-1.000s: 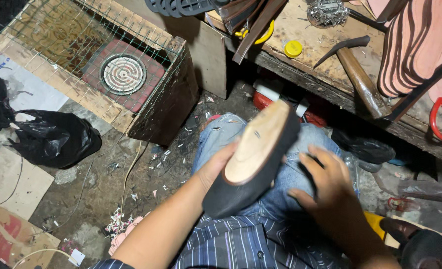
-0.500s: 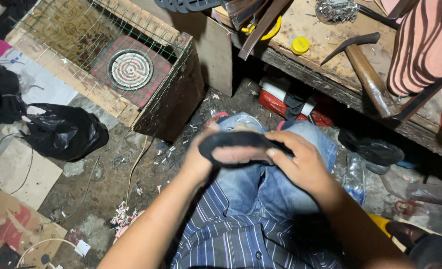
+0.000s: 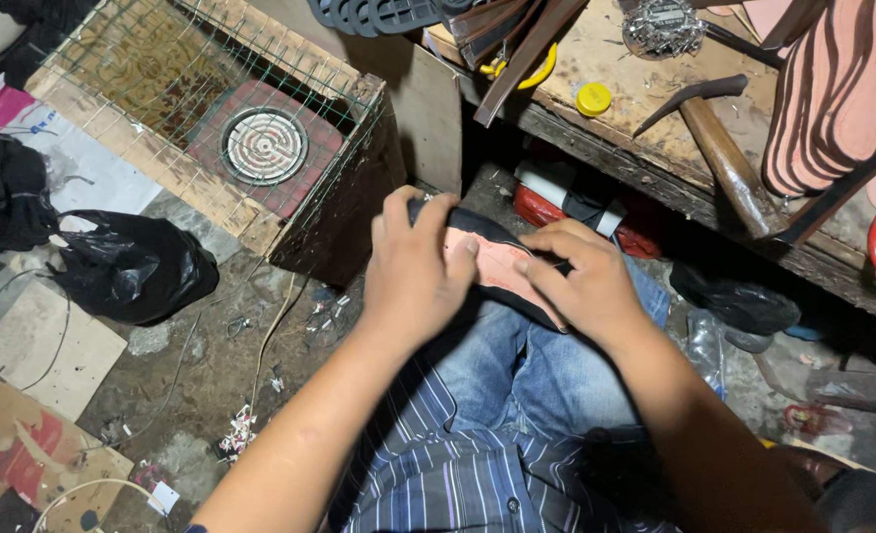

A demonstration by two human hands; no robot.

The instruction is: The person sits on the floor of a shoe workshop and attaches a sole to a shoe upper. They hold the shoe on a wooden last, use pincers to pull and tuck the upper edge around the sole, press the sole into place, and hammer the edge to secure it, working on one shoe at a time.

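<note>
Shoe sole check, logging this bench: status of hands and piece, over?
Left hand and right hand both gripping the shoe sole, pink face up, over the lap. Fingers pressing on top. Nothing in the way; hammer idle on bench.

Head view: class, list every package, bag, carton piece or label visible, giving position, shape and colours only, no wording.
Black plastic bag: on the floor at left, crumpled and glossy.
Cardboard pieces: lower left floor, flat, brown with red patches.
Small white tag: on the floor near the bottom edge, square.
Red and white container: under the workbench, beyond the hands, partly hidden.
Clear plastic bag: on the floor at right, crinkled.
</note>
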